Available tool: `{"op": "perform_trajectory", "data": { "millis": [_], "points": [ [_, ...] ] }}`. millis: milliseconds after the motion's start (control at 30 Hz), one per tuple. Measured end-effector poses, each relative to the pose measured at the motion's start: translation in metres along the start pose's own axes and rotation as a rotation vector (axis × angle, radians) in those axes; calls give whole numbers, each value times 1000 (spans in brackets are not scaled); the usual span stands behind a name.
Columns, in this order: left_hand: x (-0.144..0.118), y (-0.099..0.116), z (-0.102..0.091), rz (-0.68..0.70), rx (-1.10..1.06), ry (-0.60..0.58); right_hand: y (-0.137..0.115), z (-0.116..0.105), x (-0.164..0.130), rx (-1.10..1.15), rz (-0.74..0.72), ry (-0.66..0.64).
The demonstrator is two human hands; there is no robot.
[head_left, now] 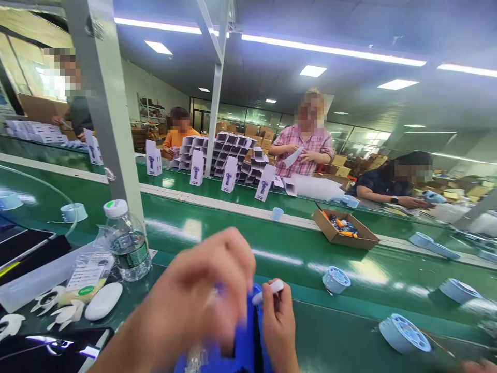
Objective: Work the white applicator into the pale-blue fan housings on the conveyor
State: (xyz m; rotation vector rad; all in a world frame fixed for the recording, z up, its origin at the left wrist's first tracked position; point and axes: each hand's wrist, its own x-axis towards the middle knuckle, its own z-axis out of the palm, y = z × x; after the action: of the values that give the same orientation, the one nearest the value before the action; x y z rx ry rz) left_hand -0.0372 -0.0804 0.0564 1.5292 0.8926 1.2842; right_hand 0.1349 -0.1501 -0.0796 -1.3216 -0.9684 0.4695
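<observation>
My right hand [278, 324] pinches a small white rounded plastic piece [268, 291] between thumb and fingers. Left of it, my left hand [205, 290] hangs with bent fingers, smeared by motion, so what it holds, if anything, is unclear. Below both hands is a bright blue plastic container or holder [243, 344] with dark gaps, partly covered by them. Small clear pieces [196, 358] show at its lower left. Light-blue round fan housings, one [404, 334] with a wire and another [336, 280] farther off, lie to the right.
A water bottle [130, 243], a white mouse-shaped object [104, 301] and white fan blades [66, 313] stand left. Across the green conveyor [233, 228] are upright printed boxes [230, 175], a cardboard tray [351, 239] of orange-and-dark parts, and several people working. Another person's hand [480, 366] shows bottom right.
</observation>
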Motion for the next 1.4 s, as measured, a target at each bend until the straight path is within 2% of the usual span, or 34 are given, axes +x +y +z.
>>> {"op": "perform_trajectory", "data": {
  "millis": [67,100,200,267,367,467,567,667,767,900,1000,1100,1167,1267,1400],
  "points": [
    [16,-16,10,52,238,-215,-1,2,1,-23,-22,-25],
    [25,-28,14,74,397,-280,-2,2,1,-35,-32,-38],
    [50,-73,22,24,862,-354,-4,4,2,-65,-51,-73],
    [58,-100,25,-12,1047,-411,-5,4,2,-86,-52,-89],
    [61,-122,30,-5,1184,-347,-5,3,2,-119,-54,-112],
    [61,-125,31,-39,1233,-263,-6,4,2,-128,-63,-132],
    [64,-124,24,-130,1129,-354,-7,5,1,-133,-86,-146],
    [69,-127,13,-149,941,-420,-8,5,1,-154,-99,-111],
    [74,-130,3,-147,926,-354,-8,3,1,-169,-86,-94],
    [80,-130,-9,-277,983,-332,-8,2,1,-180,-72,-116],
    [83,-124,-18,-320,989,-299,-7,2,0,-187,-63,-151],
    [84,-111,-24,-304,939,-200,-7,3,-2,-203,-74,-197],
    [84,-100,-25,-280,822,-146,-9,3,-3,-201,-85,-283],
    [82,-82,-21,-278,489,-106,-13,2,-3,-203,-103,-398],
    [74,-58,-9,-346,51,-110,-14,-1,-7,-173,-139,-328]
  ]
}}
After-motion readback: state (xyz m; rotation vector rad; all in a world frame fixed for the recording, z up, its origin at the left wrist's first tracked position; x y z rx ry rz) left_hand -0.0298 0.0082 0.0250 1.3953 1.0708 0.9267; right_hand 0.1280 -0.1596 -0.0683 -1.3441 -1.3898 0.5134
